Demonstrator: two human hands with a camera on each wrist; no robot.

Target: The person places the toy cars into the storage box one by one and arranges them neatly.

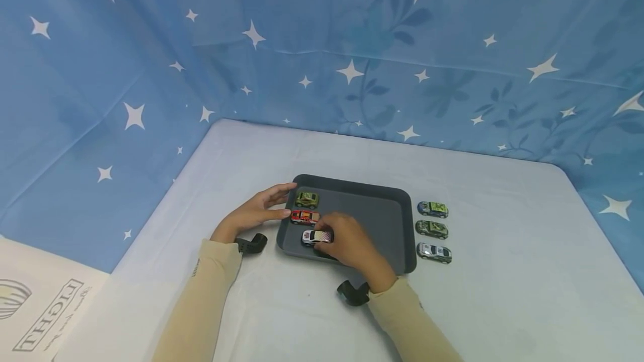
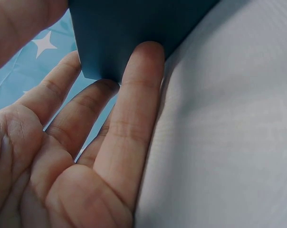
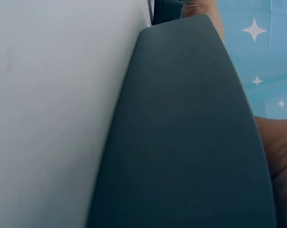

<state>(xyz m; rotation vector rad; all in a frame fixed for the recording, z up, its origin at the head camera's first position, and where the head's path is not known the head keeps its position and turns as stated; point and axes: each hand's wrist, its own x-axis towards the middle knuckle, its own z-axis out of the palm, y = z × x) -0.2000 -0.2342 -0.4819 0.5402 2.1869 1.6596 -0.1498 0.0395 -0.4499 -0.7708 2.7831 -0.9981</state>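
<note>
Right hand (image 1: pixel 349 241): pinching the white car (image 1: pixel 315 237) by the near-left corner of the tray (image 1: pixel 374 217)!
Left hand (image 1: pixel 255 212): fingers extended, clasping nothing, touching its left edge.
Red car (image 1: pixel 304 217): just behind, left edge.

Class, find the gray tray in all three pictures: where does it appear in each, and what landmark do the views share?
Head: the gray tray lies just below center, seen from above.
Left wrist: only its outer side shows, top center.
Right wrist: its outer side runs down the middle to the bottom edge.
Shared landmark: blue star-patterned cloth.
</note>
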